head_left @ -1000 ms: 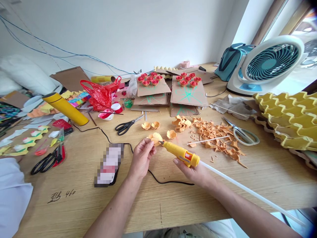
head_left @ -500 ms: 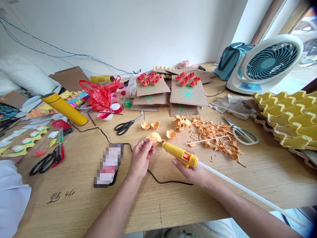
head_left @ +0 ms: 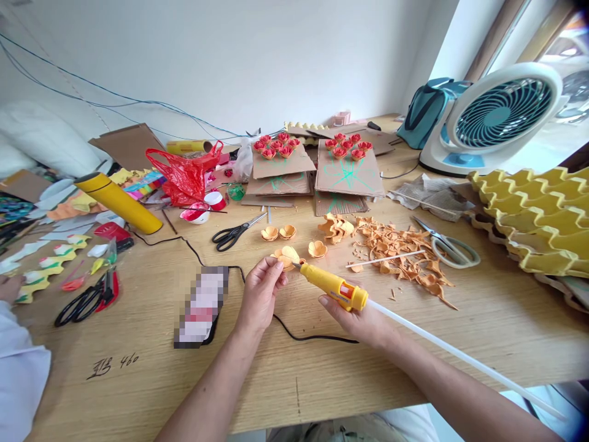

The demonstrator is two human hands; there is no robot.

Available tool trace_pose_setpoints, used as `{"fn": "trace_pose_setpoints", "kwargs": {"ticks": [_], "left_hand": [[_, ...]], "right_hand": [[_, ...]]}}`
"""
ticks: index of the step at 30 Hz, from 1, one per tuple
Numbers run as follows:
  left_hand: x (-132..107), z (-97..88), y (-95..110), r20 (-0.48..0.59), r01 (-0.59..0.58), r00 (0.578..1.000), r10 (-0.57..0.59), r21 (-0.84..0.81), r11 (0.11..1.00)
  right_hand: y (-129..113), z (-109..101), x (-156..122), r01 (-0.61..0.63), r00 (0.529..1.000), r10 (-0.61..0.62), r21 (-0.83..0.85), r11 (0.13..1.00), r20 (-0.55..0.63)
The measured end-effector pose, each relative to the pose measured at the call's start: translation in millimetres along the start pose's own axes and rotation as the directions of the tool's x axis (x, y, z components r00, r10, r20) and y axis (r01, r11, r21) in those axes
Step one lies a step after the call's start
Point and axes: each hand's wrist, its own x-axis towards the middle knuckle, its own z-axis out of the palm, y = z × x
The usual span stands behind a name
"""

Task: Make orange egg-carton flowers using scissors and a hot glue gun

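Between thumb and fingers, my left hand [head_left: 262,288] pinches an orange egg-carton flower cup [head_left: 289,253]. My right hand [head_left: 359,316] is wrapped round a yellow hot glue gun [head_left: 332,286], its nozzle at the cup's right edge; whether they touch I cannot tell. A long white glue stick [head_left: 460,353] runs out of the gun's back end. Close by on the table lie a loose flower cup [head_left: 317,248] and two more cups [head_left: 278,232] side by side. An orange piece of egg carton [head_left: 337,228] sits behind them.
Orange scraps [head_left: 405,252] and grey-handled scissors [head_left: 448,245] lie to the right, near stacked yellow egg trays [head_left: 534,221]. Black scissors [head_left: 238,232], a phone [head_left: 202,307] and a black cord [head_left: 304,337] are nearer. Red flowers [head_left: 276,146] stand on cardboard behind. A co-worker's sleeve [head_left: 23,374] is at left.
My hands, the glue gun and the flower cup stay almost where they were. At the left edge, the co-worker's sleeve has shifted and a hand now shows by the yellow carton strips.
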Motion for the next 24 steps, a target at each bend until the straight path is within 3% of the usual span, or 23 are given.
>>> {"fn": "trace_pose_setpoints", "kwargs": {"ticks": [24], "left_hand": [[2.3, -2.2, 3.3, -0.024, -0.008, 1.000, 0.009, 0.055, 0.998]], "right_hand": [[-5.3, -3.1, -1.1, -0.100, 0.995, 0.101, 0.050, 0.994, -0.009]]}}
